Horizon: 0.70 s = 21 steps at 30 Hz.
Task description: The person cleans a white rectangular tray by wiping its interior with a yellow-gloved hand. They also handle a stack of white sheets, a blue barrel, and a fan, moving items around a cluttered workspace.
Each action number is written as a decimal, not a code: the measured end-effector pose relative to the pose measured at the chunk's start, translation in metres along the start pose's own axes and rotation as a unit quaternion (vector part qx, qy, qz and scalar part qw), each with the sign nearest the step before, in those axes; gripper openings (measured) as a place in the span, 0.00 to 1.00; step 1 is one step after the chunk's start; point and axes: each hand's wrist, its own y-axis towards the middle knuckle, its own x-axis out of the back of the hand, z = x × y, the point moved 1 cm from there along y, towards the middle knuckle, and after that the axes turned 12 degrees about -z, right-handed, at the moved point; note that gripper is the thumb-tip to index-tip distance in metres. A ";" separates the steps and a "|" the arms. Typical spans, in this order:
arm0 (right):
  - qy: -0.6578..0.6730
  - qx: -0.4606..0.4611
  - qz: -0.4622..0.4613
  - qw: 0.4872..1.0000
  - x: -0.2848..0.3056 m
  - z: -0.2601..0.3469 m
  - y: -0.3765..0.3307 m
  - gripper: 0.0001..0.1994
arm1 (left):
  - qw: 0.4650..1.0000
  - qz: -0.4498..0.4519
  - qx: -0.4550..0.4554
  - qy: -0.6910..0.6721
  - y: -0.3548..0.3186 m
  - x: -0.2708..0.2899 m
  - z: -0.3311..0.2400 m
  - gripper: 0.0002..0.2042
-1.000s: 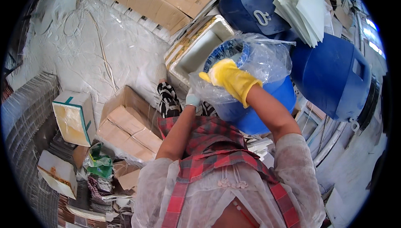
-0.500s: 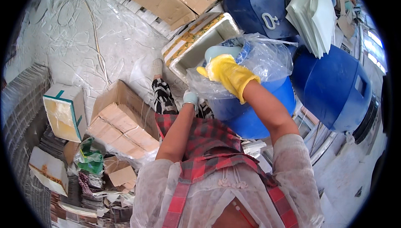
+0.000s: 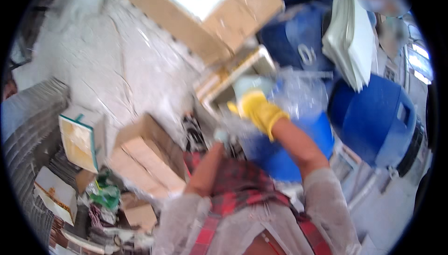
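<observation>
Head view: the right hand (image 3: 259, 110), in a yellow glove, appears to have its fingers closed on the near edge of a pale bowl (image 3: 252, 85), though blur hides the exact grip. In the picture the bowl lies across the boundary between the mouth of an upright blue barrel (image 3: 275, 162) and a foam box (image 3: 226, 72) just beyond it; I cannot tell how high it is above either. A clear plastic bag (image 3: 305, 94) spreads over the barrel's mouth. The left hand (image 3: 220, 136), in a pale glove, is low beside the barrel, near the loose edge of the bag. Whether its fingers are wide, narrow or gripping the plastic, I cannot tell.

As for progress, the work looks to be in the middle of a movement: the bowl is up at the barrel's mouth and in hand, not set down. Whether it carries anything is too blurred to read, and the inside of the foam box shows too poorly to say what has gone in. How much is left cannot be judged. An opened cardboard carton (image 3: 151, 166) stands on the floor to the left.
</observation>
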 end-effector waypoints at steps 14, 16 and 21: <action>0.014 0.058 -0.047 0.997 0.005 -0.002 0.002 0.28 | 0.983 -0.076 0.168 -0.005 0.135 0.316 0.077 0.21; 0.027 0.065 -0.069 0.995 0.003 -0.004 0.003 0.28 | 0.975 -0.164 0.150 0.004 0.164 0.409 0.058 0.23; 0.030 0.074 -0.154 0.985 -0.005 -0.009 0.003 0.28 | 0.924 -0.372 0.060 0.064 0.210 0.650 -0.050 0.28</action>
